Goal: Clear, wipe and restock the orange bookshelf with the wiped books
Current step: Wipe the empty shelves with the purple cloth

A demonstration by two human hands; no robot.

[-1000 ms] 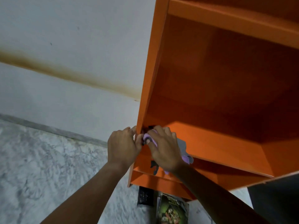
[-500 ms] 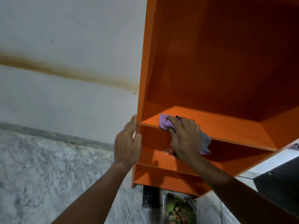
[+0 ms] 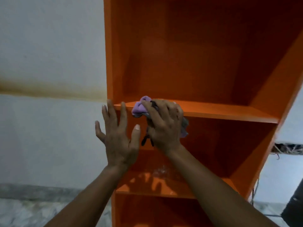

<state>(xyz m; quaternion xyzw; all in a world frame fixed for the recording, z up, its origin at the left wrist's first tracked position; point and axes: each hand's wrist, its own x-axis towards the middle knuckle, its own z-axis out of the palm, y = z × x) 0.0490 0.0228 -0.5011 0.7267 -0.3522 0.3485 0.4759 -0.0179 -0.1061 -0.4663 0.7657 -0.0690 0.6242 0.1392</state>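
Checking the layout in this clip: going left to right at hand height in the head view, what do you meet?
white wall → left hand → purple cloth → right hand, gripping the cloth → bare shelf board → right side panel of the bookshelf

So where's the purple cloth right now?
In the head view, the purple cloth is gripped by the right hand on the left front edge of a shelf in the orange bookshelf, beside the left hand.

White wall (image 3: 49, 38), brown stain band (image 3: 49, 89) across it; grey skirting (image 3: 41, 190) below; marble floor (image 3: 24, 213); dark object (image 3: 293, 208) far right.
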